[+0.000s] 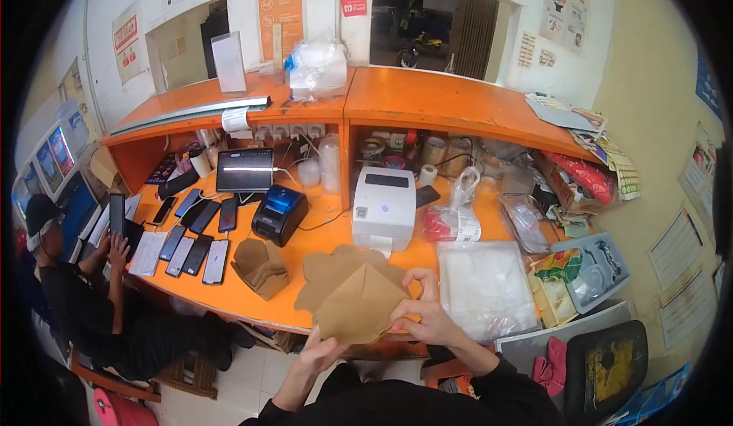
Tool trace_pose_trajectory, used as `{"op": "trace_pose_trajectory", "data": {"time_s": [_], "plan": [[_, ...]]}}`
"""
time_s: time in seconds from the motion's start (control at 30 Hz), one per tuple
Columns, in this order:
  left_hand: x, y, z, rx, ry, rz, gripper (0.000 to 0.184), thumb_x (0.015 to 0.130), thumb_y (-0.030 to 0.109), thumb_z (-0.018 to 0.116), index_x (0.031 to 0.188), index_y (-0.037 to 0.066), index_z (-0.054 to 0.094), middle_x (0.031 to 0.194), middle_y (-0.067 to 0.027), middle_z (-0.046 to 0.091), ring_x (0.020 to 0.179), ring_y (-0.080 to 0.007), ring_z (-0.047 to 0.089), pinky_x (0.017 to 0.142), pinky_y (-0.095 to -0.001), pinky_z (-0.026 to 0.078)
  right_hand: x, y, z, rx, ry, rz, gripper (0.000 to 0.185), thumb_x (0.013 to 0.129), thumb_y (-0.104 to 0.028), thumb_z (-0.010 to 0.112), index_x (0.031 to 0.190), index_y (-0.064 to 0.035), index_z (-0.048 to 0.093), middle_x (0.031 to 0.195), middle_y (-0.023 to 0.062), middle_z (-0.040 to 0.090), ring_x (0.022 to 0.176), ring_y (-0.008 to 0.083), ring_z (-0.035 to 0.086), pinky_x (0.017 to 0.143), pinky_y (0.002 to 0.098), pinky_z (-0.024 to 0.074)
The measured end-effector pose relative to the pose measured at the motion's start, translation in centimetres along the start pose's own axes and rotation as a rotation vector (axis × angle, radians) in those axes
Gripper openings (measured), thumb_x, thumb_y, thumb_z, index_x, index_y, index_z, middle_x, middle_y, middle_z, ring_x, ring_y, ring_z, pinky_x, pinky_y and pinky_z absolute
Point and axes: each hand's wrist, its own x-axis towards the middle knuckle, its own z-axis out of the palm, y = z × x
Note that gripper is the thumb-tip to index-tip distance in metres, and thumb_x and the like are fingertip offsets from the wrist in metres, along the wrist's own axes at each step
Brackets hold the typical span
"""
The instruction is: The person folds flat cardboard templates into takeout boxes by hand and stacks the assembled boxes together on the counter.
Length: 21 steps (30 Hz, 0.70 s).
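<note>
A brown kraft paper food box [363,304], partly folded with a pointed top edge, is held over the front edge of the orange counter. My left hand [319,352] grips its lower left corner, thumb on the near face. On the right side, my right hand [429,315] has its bent fingers closed on the edge of the paper. Flat scalloped kraft paper sheets [309,277] lie on the counter just behind the box. Left of them stand several folded kraft boxes [259,267], nested together.
Several phones [179,256], a black receipt printer [279,214] and a tablet [244,170] occupy the left. A white label printer [384,206] stands behind the sheets. Clear plastic bags [486,288] and a grey tray [603,269] lie right. A seated person [76,296] handles a phone at left.
</note>
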Motion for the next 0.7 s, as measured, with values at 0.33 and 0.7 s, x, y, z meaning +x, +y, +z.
{"op": "trace_pose_trajectory", "data": {"time_s": [0.33, 0.7], "plan": [[-0.5, 0.8, 1.6, 0.606, 0.436, -0.195, 0.042, 0.096, 0.031, 0.045, 0.124, 0.0, 0.046, 0.117, -0.0072, 0.053, 0.106, -0.0141, 0.049, 0.092, -0.0294, 0.04, 1.4, -2.7, -0.4, 0.07, -0.018, -0.057, 0.012, 0.072, 0.003, 0.069, 0.074, 0.0004, 0.058, 0.109, 0.013, 0.045, 0.113, 0.0324, 0.051, 0.092, 0.0379, 0.0448], [-1.3, 1.7, 2.0, 1.03, 0.269, -0.153, 0.045, 0.095, 0.032, 0.046, 0.126, 0.0, 0.044, 0.12, -0.0075, 0.051, 0.108, -0.0155, 0.048, 0.092, -0.0307, 0.04, 0.1, -1.7, 1.2, -0.144, -0.095, -0.081, 0.018, 0.073, 0.0, 0.07, 0.07, 0.0001, 0.052, 0.115, 0.0143, 0.04, 0.109, 0.0281, 0.049, 0.088, 0.0355, 0.0458]]}}
